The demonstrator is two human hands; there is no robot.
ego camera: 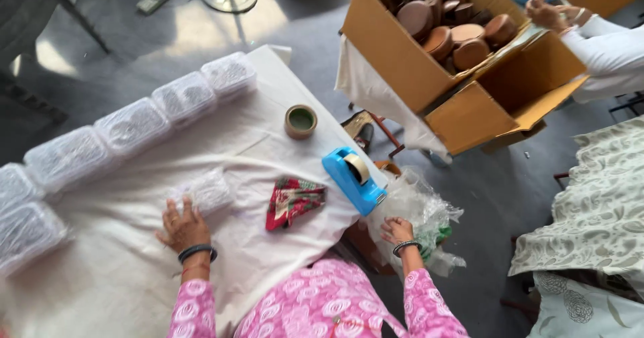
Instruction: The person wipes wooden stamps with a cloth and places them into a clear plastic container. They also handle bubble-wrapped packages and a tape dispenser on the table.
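Down at my fingers, the left hand (184, 227) lies flat and spread on the white cloth (134, 277), fingertips touching the near edge of a small bubble-wrapped packet (204, 190); it presses rather than grips, which I judge keeps the packet from sliding. My right hand (397, 231) hangs off the table edge with fingers curled loosely into a crumpled clear plastic bag (419, 210); whether they pinch it I cannot tell. Just right of the left fingers lies a folded red patterned cloth (293, 200), then a blue tape dispenser (353, 179). Beyond it stands a roll of brown tape (300, 121). Past the left fingertips, a row of wrapped packets (134, 127) lines the far edge. Well beyond the right, another person's hands (553, 13) reach over a cardboard box of round wooden lids (443, 49).
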